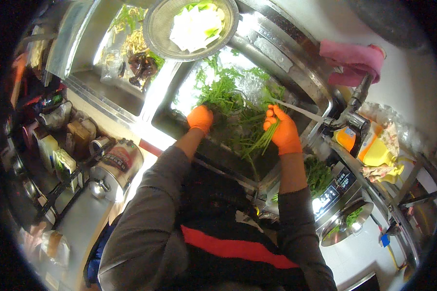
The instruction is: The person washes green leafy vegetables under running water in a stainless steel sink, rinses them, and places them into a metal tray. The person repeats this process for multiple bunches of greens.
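Observation:
Both my hands wear orange gloves and work over a metal sink of water with leafy greens floating in it. My right hand grips a bunch of thin green stems, whose ends hang towards the sink's near side. Beside the sink's left side, my left hand reaches down into the greens; its fingertips are hidden, so its hold is unclear. From the faucet on the right, a stream of water runs into the sink past my right hand.
A colander of pale cut vegetables stands across the sink's far edge. Vegetable scraps lie in the left basin. Right are a pink cloth, a yellow bottle and a digital scale. A metal canister stands left.

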Demonstrator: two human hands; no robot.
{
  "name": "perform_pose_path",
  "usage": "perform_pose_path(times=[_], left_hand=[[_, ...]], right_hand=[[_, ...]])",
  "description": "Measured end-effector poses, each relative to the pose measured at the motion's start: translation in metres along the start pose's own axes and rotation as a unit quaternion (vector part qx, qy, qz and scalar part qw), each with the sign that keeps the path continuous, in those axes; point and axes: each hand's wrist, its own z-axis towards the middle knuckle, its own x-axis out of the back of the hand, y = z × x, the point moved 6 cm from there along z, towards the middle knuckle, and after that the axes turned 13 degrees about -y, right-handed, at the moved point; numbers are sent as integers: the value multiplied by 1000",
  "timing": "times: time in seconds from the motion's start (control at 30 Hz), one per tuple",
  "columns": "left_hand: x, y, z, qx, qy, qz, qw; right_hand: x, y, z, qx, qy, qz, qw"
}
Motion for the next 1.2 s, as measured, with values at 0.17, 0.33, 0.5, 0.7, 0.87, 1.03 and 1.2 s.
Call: perform_pose_path(times=[0.17,0.33,0.5,0.7,0.87,1.03,1.2], left_hand=[[73,-27,-34,-57,-7,26,998],[118,-27,-89,-175,35,-149,973],[88,44,-112,-243,-73,-302,919],[71,123,-123,-297,-146,-479,813],[74,157,-136,-338,-153,-468,802],[82,167,-143,-395,-227,-445,771],[89,161,-129,-378,-179,-510,752]], right_hand=[[-4,-7,-9,18,-17,10,1000],[-15,-1,-5,-8,-53,14,998],[-21,9,-14,2,-14,-100,995],[-30,1,-38,22,7,-187,982],[-35,-11,-49,60,12,-217,974],[-38,-16,-50,83,7,-260,962],[-44,-13,-50,71,16,-258,963]])
